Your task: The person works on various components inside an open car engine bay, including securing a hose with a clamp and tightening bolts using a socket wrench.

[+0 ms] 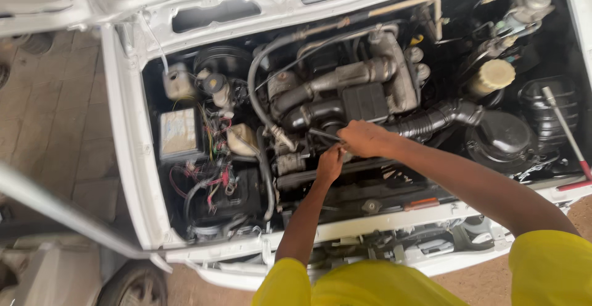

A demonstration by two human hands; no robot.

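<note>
Paving stones (55,115) surround a white car (123,176) whose raised bonnet bares a crowded engine bay. Both hands meet near the middle of the bay, just in front of the black ribbed air hose (431,120). The right hand (365,138) is closed around the handle of a slim dark tool (324,134) whose tip points left toward the metal engine parts. The left hand (330,163) sits just below, fingers curled on a fitting I cannot make out. It looks like a fastener or clamp is being worked; steadying the part while turning the tool would seem to matter. A battery (179,133) with tangled red wires lies well apart to the left.
</note>
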